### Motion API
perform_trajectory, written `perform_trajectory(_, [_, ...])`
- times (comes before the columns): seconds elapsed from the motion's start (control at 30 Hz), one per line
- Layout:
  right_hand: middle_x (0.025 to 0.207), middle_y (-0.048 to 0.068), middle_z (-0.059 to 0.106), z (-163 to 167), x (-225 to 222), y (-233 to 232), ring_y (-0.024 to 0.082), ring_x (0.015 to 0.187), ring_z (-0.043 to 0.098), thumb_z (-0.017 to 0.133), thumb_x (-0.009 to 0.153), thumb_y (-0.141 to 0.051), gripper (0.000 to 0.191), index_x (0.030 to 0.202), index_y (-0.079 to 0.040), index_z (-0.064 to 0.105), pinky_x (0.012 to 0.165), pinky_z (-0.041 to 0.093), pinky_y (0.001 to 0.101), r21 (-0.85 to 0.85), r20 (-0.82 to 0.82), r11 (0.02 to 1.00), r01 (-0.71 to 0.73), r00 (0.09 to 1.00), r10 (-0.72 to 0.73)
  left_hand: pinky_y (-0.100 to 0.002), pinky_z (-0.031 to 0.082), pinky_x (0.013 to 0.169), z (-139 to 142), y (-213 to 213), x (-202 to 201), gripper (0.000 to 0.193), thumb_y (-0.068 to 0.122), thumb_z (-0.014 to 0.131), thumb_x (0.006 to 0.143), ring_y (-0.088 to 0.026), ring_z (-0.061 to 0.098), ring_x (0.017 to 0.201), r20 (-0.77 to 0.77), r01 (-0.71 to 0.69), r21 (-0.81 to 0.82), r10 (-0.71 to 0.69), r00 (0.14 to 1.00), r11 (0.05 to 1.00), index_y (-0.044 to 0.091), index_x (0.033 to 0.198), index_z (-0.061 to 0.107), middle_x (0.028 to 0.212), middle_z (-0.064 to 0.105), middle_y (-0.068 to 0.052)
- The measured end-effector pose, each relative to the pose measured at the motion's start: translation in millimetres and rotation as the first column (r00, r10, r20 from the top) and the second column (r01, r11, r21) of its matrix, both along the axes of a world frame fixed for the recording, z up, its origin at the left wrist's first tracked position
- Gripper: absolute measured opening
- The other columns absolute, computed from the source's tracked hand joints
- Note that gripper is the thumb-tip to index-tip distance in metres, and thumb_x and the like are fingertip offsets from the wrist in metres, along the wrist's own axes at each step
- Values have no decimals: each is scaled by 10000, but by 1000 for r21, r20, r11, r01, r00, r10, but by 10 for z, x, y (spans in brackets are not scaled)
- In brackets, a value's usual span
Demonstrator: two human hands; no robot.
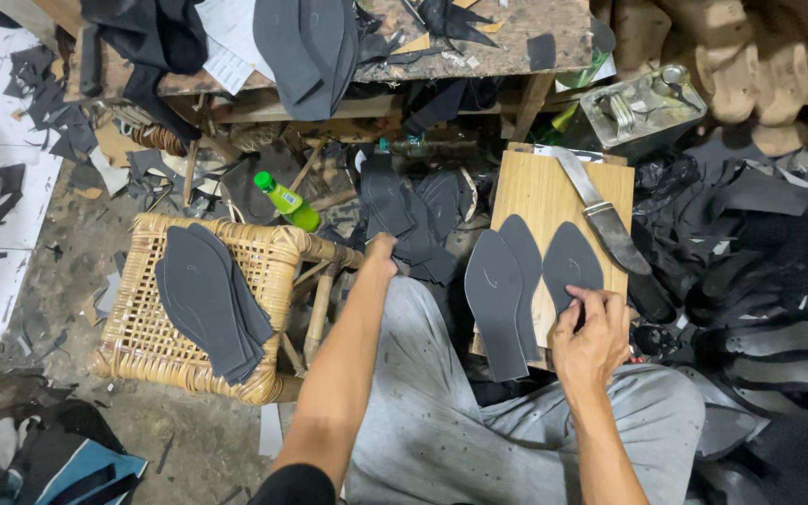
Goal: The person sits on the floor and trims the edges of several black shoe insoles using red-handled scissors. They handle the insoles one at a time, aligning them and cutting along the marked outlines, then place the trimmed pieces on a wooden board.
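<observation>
Cluttered floor: left hand (382,251) grips dark sole pile (404,220); right hand (591,339) pinches sole (568,262) on board (554,192).

The left hand (382,251) hides its fingertips among the dark insoles (404,210) on the floor, so its grip cannot be told. The right hand (591,337) covers the near end of one insole (569,262); the bag (67,468) at near left is cut off by the edge.
</observation>
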State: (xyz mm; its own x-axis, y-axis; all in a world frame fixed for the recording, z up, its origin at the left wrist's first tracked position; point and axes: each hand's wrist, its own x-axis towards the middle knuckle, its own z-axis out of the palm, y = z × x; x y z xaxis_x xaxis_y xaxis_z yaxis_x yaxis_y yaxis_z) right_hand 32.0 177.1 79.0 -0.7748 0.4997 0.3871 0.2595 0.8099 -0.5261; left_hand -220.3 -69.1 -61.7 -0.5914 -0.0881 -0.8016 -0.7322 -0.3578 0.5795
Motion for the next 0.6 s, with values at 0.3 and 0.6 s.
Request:
perform_trajectory(0.3, [1080, 97, 595, -34, -95, 15, 320, 1040, 592, 645, 927, -79, 169, 1055, -124, 746, 844, 480, 445, 5, 14, 1000, 22, 1000, -22, -581, 580, 891, -72, 552, -211, 513, 187, 844, 811, -379, 591, 1124, 322, 140, -294, -40, 946, 945, 114, 1281, 651, 1371, 564, -132])
perform_trajectory(0.6, [1089, 106, 593, -74, -99, 33, 329, 1063, 588, 655, 928, -69, 173, 1071, -116, 740, 872, 482, 454, 14, 10, 1000, 9, 1000, -9, -561, 589, 874, -224, 489, -364, 355, 36, 759, 858, -338, 582, 1112, 82, -296, 244, 284, 955, 924, 54, 1194, 644, 1238, 567, -170])
